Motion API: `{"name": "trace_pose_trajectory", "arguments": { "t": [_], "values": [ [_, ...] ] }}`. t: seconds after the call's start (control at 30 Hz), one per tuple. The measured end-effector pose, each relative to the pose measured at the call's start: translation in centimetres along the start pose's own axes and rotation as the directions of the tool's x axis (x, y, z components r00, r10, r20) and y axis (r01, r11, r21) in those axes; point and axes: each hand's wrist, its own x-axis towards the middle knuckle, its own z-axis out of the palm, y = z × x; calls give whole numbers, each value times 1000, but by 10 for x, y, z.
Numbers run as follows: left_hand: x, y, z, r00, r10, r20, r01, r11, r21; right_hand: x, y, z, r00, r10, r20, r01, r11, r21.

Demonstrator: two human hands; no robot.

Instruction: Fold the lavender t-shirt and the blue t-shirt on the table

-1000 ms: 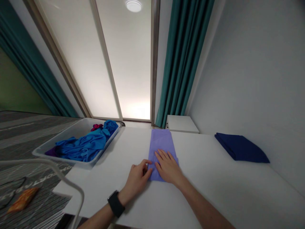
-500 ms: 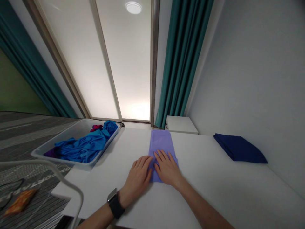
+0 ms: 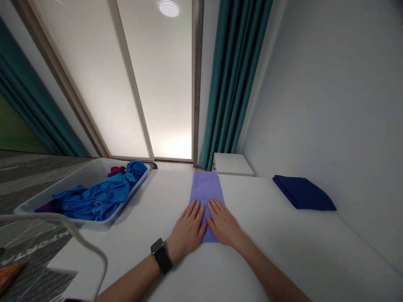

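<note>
A light purple cloth (image 3: 206,184), folded into a long narrow strip, lies flat on the white table (image 3: 252,251). My left hand (image 3: 189,226) rests palm down on its left side, fingers stretched out. On the right side of the cloth, my right hand (image 3: 223,222) also lies flat with its fingers extended. The two thumbs point toward each other over the fabric. Part of the cloth is hidden under both hands. A watch with a black band (image 3: 161,256) is on my left wrist.
To the left stands a clear plastic bin (image 3: 31,203) holding crumpled blue clothing (image 3: 100,197) and a small red piece (image 3: 116,170). A folded navy cloth (image 3: 304,193) lies at the right by the wall. A grey curved tube (image 3: 85,239) crosses the lower left.
My left hand has shifted from the cloth's left edge further onto it and lies flatter. My right hand's fingers have drawn closer together. The view has turned slightly right.
</note>
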Motion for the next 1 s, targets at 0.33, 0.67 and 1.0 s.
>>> {"name": "trace_pose_trajectory", "arguments": {
  "t": [0.33, 0.67, 1.0],
  "values": [
    [-3, 4, -7, 996, -58, 67, 55, 997, 46, -1, -2, 1, 1000, 23, 14, -23, 1000, 5],
    [-20, 13, -17, 995, -38, 89, 32, 997, 66, -20, -16, -4, 999, 37, 32, -37, 999, 15],
    [-52, 20, -23, 995, 4, 98, -9, 999, 51, -52, -39, 0, 997, 76, -8, -75, 992, 97]
  ]
}}
